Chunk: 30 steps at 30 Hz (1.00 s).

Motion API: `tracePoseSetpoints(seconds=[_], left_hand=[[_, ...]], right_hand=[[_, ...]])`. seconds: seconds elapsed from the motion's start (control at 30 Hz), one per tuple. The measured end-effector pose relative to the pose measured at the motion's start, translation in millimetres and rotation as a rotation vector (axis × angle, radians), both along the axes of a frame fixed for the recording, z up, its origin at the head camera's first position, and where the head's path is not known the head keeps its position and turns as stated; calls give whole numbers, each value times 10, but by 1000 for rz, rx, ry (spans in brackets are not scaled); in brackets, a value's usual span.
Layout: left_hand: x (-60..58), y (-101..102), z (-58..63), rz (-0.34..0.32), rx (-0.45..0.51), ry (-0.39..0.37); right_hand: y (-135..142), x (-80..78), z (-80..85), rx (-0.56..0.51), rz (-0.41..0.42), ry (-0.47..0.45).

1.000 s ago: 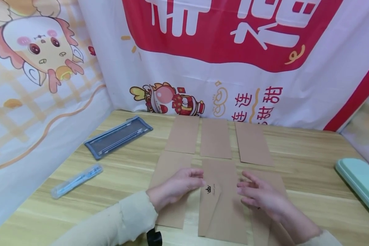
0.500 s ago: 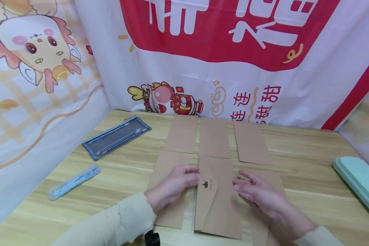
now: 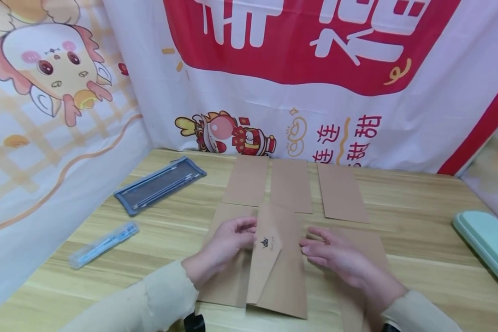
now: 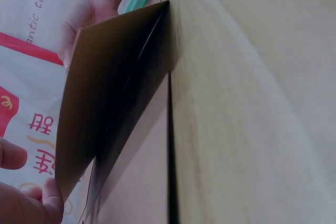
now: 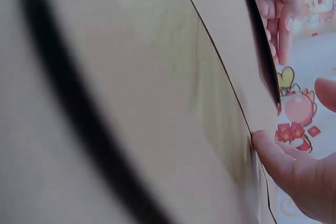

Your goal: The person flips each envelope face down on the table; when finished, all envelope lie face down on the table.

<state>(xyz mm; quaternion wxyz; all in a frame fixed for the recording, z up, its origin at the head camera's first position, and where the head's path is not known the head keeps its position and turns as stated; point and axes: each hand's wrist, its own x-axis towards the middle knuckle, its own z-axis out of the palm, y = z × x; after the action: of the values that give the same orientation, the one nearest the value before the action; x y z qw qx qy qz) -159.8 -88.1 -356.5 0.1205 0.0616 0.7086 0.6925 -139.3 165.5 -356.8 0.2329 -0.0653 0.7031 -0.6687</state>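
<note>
A brown kraft envelope (image 3: 283,263) with a printed crown on its flap stands tilted between my two hands, its left edge raised and its shaded underside showing in the left wrist view. At that raised edge are the fingertips of my left hand (image 3: 224,244), the thumb apart from the fingers. My right hand (image 3: 342,258) touches the opposite edge with loosely extended fingers; its thumb stands off in the right wrist view. Beneath my left hand lies another envelope (image 3: 224,288), partly overlapped by the tilted one. A further envelope (image 3: 367,244) is partly covered by my right hand and forearm.
Three brown envelopes (image 3: 290,186) lie in a row at the back of the wooden table (image 3: 423,221). To the left are a dark mesh pencil pouch (image 3: 161,185) and a clear narrow case (image 3: 103,244). A mint-green case (image 3: 487,249) sits at the right edge.
The middle envelope has shifted left, and its left edge has risen so that it tilts. Both hands have moved left with it. The other envelopes stay in place.
</note>
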Motion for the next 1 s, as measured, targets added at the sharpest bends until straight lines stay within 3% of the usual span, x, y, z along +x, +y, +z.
tracePoseSetpoints(seconds=[0.5, 0.77, 1.0], left_hand=[[33, -141, 172, 111, -4, 93], [54, -150, 264, 111, -50, 158], [43, -38, 345, 47, -113, 262]], right_hand=[[-352, -86, 3, -39, 132, 8], [-486, -112, 11, -39, 126, -18], [-501, -101, 1, -47, 114, -34]])
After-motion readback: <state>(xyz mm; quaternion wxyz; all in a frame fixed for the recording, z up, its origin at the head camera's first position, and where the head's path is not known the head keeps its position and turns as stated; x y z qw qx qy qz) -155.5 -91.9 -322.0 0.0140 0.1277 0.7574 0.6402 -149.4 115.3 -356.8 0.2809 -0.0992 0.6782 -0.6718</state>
